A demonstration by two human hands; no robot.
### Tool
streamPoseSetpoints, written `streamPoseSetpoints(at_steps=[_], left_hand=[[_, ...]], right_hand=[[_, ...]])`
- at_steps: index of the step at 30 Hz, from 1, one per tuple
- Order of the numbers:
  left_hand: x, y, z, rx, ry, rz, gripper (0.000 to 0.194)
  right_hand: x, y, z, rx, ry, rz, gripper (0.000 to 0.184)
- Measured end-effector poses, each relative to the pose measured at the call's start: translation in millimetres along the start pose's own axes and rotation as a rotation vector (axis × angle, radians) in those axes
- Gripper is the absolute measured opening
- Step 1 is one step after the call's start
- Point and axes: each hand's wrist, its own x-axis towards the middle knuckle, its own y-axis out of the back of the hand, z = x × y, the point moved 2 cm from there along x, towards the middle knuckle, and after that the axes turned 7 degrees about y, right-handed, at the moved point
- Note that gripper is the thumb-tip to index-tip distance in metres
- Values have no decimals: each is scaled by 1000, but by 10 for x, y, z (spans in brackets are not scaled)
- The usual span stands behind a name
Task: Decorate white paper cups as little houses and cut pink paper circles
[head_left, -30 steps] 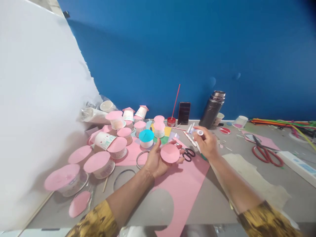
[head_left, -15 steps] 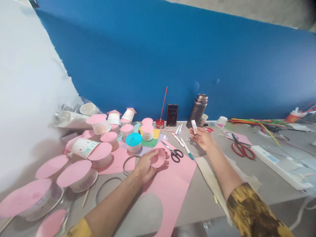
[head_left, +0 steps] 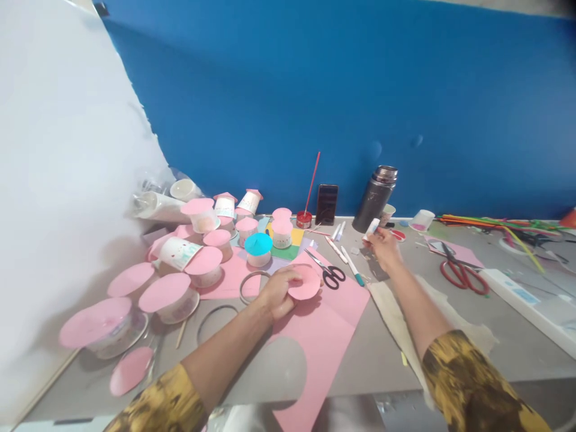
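Note:
My left hand is closed on the edge of a round pink paper disc, thumb on top, above a large cut sheet of pink paper. My right hand pinches a small white tube close to the table, in front of a dark thermos flask. The tube tilts to the right, and its lower end is partly hidden by my fingers. Black-handled scissors lie on the pink sheet just beyond the disc, beside a teal-tipped marker.
Several paper cups with pink disc tops crowd the left side, with one blue-topped cup among them. A phone leans against the blue wall. Red-handled scissors and a white power strip lie at right.
The pink disc has turned so more of its face shows. The white tube in my right hand has tipped from leaning left to leaning right. The view has shifted left.

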Motion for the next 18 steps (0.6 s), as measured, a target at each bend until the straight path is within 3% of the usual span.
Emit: streamPoseSetpoints(at_steps=[10, 15, 18], left_hand=[[8, 77, 0, 271, -250, 156, 14], [-62, 9, 51, 474, -382, 171, 14], [-54, 19, 32, 438, -353, 194, 14]], right_hand=[[1, 75, 67, -601, 101, -60, 10], [-13, 50, 139, -739, 127, -121, 9], [-17, 57, 111, -785, 189, -151, 16]])
